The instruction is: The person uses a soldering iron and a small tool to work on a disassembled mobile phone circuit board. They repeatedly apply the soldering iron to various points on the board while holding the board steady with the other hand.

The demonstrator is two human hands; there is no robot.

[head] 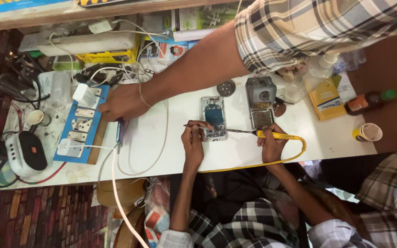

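Observation:
An opened phone with its back off lies on the white table. My left hand rests at the phone's lower left corner and pinches a thin rod-like tool that points left. My right hand grips the yellow handle of a soldering iron. Its metal tip reaches left to the phone's lower right edge. A yellow cord loops from the handle along the table's near edge.
Another person's arm in a plaid sleeve reaches from the upper right; that hand rests on a blue switchboard. A grey iron stand, yellow box, brown bottle, paper cup and white cables lie around.

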